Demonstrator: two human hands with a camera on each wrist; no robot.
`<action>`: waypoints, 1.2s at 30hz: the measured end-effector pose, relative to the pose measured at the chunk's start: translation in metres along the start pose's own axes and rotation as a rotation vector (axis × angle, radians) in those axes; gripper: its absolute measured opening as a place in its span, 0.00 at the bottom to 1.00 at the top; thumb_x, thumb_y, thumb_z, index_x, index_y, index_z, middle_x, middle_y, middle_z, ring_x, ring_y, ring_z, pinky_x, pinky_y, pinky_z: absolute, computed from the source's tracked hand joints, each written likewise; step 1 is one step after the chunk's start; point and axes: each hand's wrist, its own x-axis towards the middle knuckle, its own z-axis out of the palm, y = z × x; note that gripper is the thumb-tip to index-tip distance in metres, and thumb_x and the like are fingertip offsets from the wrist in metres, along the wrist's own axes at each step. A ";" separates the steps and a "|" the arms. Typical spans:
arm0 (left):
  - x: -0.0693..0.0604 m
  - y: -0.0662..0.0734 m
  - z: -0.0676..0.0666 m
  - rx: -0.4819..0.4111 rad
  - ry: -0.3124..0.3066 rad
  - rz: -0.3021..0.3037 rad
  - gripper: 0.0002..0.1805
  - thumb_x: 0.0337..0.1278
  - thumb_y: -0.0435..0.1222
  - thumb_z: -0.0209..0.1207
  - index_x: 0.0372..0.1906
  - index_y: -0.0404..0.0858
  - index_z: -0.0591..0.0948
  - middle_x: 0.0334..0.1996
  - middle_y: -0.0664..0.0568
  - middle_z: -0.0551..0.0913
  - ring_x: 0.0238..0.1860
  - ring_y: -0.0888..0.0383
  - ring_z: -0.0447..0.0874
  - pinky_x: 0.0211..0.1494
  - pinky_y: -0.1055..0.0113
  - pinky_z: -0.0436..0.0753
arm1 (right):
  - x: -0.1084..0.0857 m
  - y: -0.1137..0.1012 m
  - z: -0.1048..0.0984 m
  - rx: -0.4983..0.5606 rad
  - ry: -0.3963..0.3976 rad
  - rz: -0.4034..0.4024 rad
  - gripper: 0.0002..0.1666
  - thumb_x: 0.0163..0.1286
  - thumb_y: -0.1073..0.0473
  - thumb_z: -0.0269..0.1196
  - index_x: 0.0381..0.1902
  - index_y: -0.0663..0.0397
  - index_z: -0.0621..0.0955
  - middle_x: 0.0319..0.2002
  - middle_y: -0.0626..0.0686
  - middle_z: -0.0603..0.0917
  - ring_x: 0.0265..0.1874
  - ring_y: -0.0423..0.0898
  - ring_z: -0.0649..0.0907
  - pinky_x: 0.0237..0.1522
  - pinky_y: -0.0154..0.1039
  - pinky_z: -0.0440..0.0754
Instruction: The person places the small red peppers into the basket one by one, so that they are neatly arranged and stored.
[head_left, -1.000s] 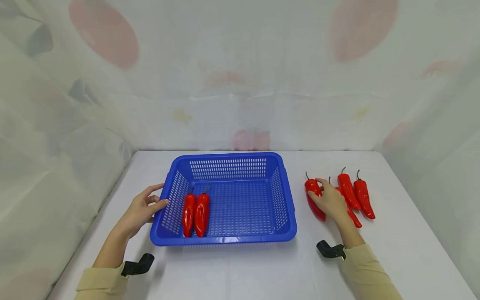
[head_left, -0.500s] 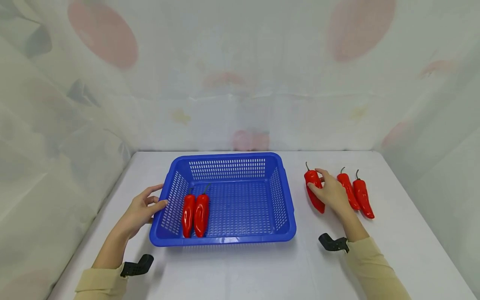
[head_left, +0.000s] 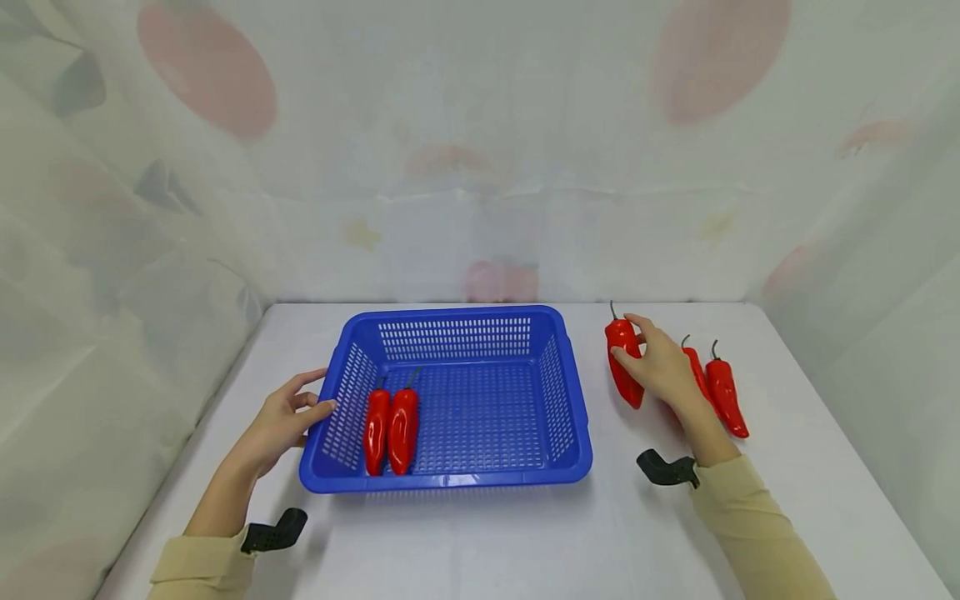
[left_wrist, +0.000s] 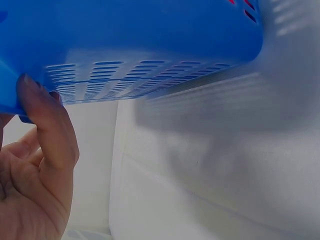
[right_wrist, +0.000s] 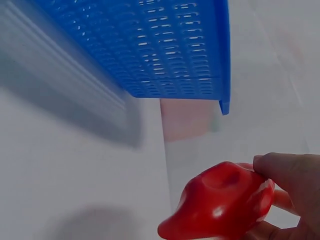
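Presently, I find the right hand (head_left: 660, 367) grasping one red pepper (right_wrist: 217, 202) between thumb and fingers; the right wrist view shows it held clear of the white table (head_left: 480, 542). That pepper is right of the blue basket (head_left: 446, 481), apart from it. I record the left hand (head_left: 281, 421) gripping the basket's left rim. Two peppers (head_left: 403, 429) lie side by side inside, toward the left end. More peppers (head_left: 726, 398) rest on the table's right, partly hidden behind the right forearm.
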 end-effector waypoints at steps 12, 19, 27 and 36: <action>0.000 -0.001 0.000 0.003 0.003 -0.007 0.39 0.60 0.40 0.57 0.71 0.41 0.51 0.36 0.37 0.73 0.30 0.50 0.84 0.32 0.55 0.84 | 0.011 -0.022 -0.010 0.028 -0.004 -0.020 0.36 0.63 0.51 0.57 0.66 0.54 0.61 0.50 0.67 0.75 0.44 0.61 0.77 0.36 0.52 0.82; 0.000 -0.001 0.000 -0.006 0.002 -0.009 0.38 0.60 0.39 0.56 0.71 0.41 0.51 0.36 0.37 0.73 0.30 0.50 0.84 0.32 0.55 0.84 | 0.017 -0.033 -0.015 0.042 0.003 -0.050 0.35 0.63 0.52 0.58 0.66 0.55 0.61 0.49 0.67 0.76 0.40 0.60 0.79 0.34 0.50 0.83; 0.001 -0.002 0.000 -0.001 0.003 -0.013 0.38 0.60 0.39 0.56 0.71 0.41 0.51 0.35 0.38 0.73 0.29 0.50 0.84 0.32 0.56 0.84 | 0.021 -0.048 -0.017 0.059 0.018 -0.079 0.34 0.63 0.52 0.58 0.64 0.55 0.62 0.48 0.65 0.76 0.38 0.58 0.80 0.32 0.47 0.84; 0.000 0.000 0.000 0.003 0.003 -0.013 0.38 0.61 0.39 0.56 0.71 0.41 0.51 0.35 0.38 0.73 0.30 0.50 0.84 0.32 0.56 0.84 | 0.024 -0.065 -0.016 0.086 0.012 -0.090 0.34 0.63 0.52 0.59 0.64 0.55 0.62 0.49 0.65 0.76 0.37 0.59 0.81 0.30 0.48 0.84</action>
